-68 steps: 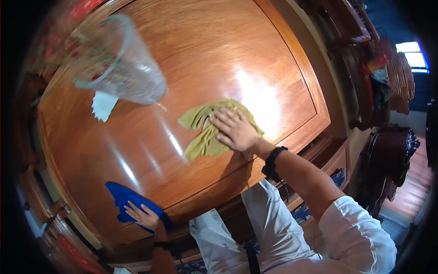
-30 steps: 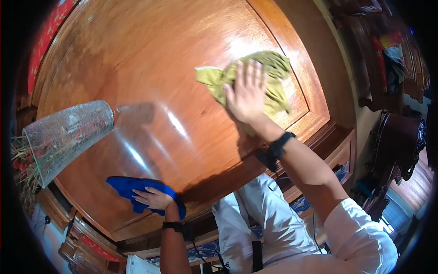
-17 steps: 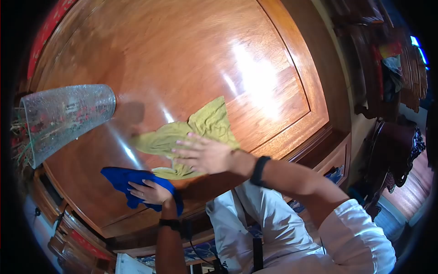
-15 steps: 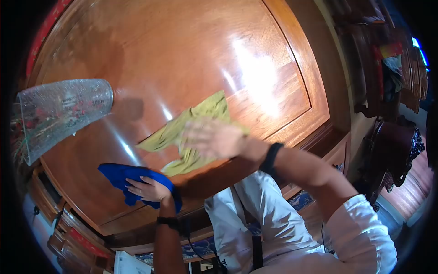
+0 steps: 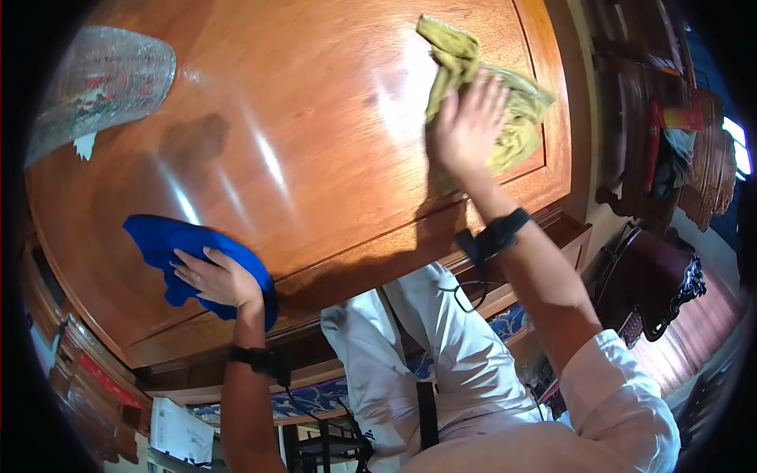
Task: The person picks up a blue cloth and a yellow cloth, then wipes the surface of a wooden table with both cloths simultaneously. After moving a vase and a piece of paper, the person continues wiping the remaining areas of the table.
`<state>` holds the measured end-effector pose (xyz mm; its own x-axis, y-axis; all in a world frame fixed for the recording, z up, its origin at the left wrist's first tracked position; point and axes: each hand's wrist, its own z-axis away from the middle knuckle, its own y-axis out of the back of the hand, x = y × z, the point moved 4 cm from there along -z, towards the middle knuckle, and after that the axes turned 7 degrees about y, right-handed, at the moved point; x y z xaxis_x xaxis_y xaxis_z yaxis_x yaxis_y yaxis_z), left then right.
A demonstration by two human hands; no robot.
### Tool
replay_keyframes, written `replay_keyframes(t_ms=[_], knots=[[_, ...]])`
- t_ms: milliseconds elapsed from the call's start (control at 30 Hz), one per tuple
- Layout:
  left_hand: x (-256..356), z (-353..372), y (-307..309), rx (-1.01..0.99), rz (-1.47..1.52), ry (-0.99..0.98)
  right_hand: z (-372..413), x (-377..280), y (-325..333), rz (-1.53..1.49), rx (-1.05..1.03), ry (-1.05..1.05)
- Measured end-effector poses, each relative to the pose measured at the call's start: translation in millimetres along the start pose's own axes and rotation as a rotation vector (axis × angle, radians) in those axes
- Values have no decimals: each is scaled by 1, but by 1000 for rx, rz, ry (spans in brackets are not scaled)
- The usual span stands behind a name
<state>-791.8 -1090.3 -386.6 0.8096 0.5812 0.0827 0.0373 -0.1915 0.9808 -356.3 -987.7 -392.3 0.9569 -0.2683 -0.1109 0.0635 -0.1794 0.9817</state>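
Observation:
My right hand (image 5: 471, 130) lies flat with its fingers stretched out, pressing on a crumpled yellow-green cloth (image 5: 520, 126) near the right end of the polished wooden tabletop (image 5: 331, 118). Part of that cloth trails beyond my fingertips. On the left, close to the front edge, my left hand (image 5: 217, 277) rests on a blue cloth (image 5: 158, 236) with its fingers apart and a ring on one of them. The blue cloth spreads out around the hand and under it.
A clear textured glass vase (image 5: 118, 79) with red flecks lies toward the upper left in view. Dark carved furniture (image 5: 650, 292) stands at the right. A white box (image 5: 181, 430) is low at the left. Bright glare falls on the tabletop.
My right hand has swept the yellow-green cloth far to the right and away from me, bunching it up. My left hand stays on the blue cloth; the view has shifted a little.

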Motion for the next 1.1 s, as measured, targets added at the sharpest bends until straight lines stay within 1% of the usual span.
replay_keyframes(t_ms=[67, 167, 300, 333, 367, 400, 433, 467, 533, 567, 600, 633, 667, 700, 767, 800, 867, 933, 967, 1000, 1033, 1067, 1100], knots=[[0, -2, 1, -25, 13, 23, 25, -62, 6, -17, -109, 176], [-10, 0, -5, -35, 65, -17, 55, -136, 9, -149, -275, 444], [-5, -2, 0, -75, 88, 50, 102, -195, 16, -290, -426, 800], [-3, -2, 1, -67, 96, 51, 118, -203, 17, -303, -458, 891], [-5, -3, 2, -67, 102, 59, 133, -204, 19, -295, -446, 896], [-9, -3, -3, -65, 108, 66, 150, -205, 22, -350, -429, 996], [-21, -5, -12, -47, 138, 23, 164, -201, 23, -403, -412, 1094], [-23, -7, -12, -51, 151, -11, 171, -190, 22, -392, -400, 1097], [-23, -7, -10, -33, 194, -52, 186, -167, 27, -445, -339, 1211], [-26, -3, -14, -23, 204, -46, 186, -154, 30, -471, -406, 1226], [-25, -1, -15, -3, 200, -103, 188, -135, 33, -466, -394, 1236], [-22, 3, -12, 21, 193, -165, 190, -114, 33, -487, -426, 1210], [-21, 11, -11, 37, 198, -171, 188, -92, 37, -509, -457, 1176], [-13, 23, -11, 81, 164, -238, 186, -68, 42, -284, -438, 1216], [1, 56, -6, 190, 113, -335, 180, -2, 53, -398, -343, 1089], [15, 78, 3, 201, 137, -296, 173, 30, 62, -339, -316, 1035], [29, 104, -1, 194, 184, -295, 149, 90, 73, -280, -213, 938], [64, 137, 13, -5, 74, -174, 124, 143, 85, -256, -92, 863], [79, 149, 16, -53, 102, -182, 117, 165, 86, -232, -55, 836], [99, 160, 25, -47, 72, -210, 112, 179, 89, -247, -20, 806], [114, 170, 23, -11, 67, -273, 108, 188, 90, -266, -41, 725], [131, 178, 26, 36, 64, -358, 107, 189, 88, -275, -28, 693], [155, 190, 37, -14, 29, -359, 109, 183, 86, -259, 25, 664]])
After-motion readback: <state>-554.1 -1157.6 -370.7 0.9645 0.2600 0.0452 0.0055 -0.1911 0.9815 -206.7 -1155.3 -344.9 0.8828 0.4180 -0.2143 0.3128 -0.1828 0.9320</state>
